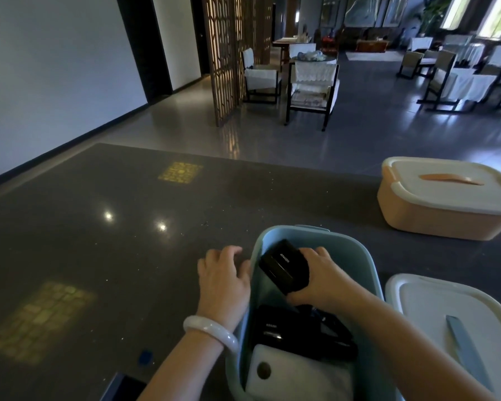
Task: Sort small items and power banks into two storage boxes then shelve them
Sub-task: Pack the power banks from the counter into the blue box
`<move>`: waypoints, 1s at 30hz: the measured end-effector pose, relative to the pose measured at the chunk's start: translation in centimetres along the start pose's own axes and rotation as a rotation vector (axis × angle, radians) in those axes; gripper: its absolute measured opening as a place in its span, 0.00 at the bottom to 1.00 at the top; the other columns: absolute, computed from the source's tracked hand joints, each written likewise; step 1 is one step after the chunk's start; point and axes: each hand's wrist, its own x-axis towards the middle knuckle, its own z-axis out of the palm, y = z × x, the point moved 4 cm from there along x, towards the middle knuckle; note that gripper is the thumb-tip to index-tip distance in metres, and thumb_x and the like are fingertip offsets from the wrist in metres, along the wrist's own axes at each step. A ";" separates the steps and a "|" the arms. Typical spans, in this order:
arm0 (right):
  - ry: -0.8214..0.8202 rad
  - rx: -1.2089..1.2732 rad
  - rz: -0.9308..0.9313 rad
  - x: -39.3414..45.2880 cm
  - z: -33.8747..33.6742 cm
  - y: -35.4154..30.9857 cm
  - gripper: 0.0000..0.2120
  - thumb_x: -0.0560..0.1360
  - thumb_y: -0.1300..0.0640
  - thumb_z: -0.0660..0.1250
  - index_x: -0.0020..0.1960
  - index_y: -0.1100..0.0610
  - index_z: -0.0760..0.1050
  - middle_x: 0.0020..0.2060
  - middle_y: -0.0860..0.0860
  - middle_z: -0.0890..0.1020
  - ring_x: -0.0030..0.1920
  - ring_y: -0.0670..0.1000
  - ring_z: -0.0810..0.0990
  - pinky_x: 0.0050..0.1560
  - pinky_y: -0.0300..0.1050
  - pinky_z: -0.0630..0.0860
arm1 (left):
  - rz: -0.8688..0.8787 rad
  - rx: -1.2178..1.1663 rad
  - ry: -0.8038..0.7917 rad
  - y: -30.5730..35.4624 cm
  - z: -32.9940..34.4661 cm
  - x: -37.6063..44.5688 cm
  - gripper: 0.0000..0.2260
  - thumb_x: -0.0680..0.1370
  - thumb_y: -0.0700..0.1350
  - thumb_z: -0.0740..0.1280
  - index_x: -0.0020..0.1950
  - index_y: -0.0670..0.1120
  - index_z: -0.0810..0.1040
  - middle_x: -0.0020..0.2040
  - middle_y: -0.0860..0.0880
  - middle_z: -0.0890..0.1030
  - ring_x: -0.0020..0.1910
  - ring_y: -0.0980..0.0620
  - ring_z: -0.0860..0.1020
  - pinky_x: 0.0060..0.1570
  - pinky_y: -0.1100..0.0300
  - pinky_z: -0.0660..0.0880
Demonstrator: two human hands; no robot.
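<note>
Gripping a black power bank [284, 264] inside the blue box [370, 273], your right hand [321, 279] is closed round its far end. It looks dense, stiff and smooth, so hold its long sides. Your left hand [223, 276] rests open against the box's outer wall. More power banks [275, 328] crowd below; a white lid [434, 308] lies just beside.

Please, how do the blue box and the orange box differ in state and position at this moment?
The blue box is open; the orange box is closed with its white lid on. The blue box stands close in front of the person, the orange box farther away to the right. The blue box is handled: the left hand rests at its side and the right hand puts a black power bank inside; nobody touches the orange box. Both stand on the dark table.
</note>
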 end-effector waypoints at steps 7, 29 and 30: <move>-0.281 -0.242 -0.080 0.7 2.3 1.9 0.38 0.59 0.47 0.78 0.65 0.49 0.67 0.52 0.45 0.68 0.54 0.49 0.73 0.57 0.46 0.73 | -0.073 -0.234 -0.295 -2.3 2.8 -1.6 0.19 0.82 0.57 0.50 0.73 0.59 0.62 0.58 0.55 0.79 0.51 0.60 0.80 0.50 0.60 0.77; -0.558 -0.077 -0.048 0.8 4.0 2.8 0.25 0.78 0.46 0.63 0.74 0.43 0.63 0.67 0.43 0.72 0.62 0.41 0.69 0.60 0.35 0.60 | -0.064 -0.255 -0.160 -3.4 3.7 -1.3 0.23 0.80 0.59 0.49 0.74 0.55 0.65 0.57 0.62 0.75 0.44 0.80 0.71 0.40 0.82 0.66; -0.550 -0.108 -0.045 0.9 4.1 2.8 0.22 0.80 0.46 0.59 0.74 0.43 0.63 0.69 0.44 0.71 0.64 0.42 0.68 0.59 0.33 0.59 | -0.065 -0.258 -0.155 -3.5 3.7 -1.3 0.23 0.80 0.58 0.50 0.73 0.55 0.65 0.54 0.63 0.74 0.43 0.82 0.70 0.40 0.82 0.65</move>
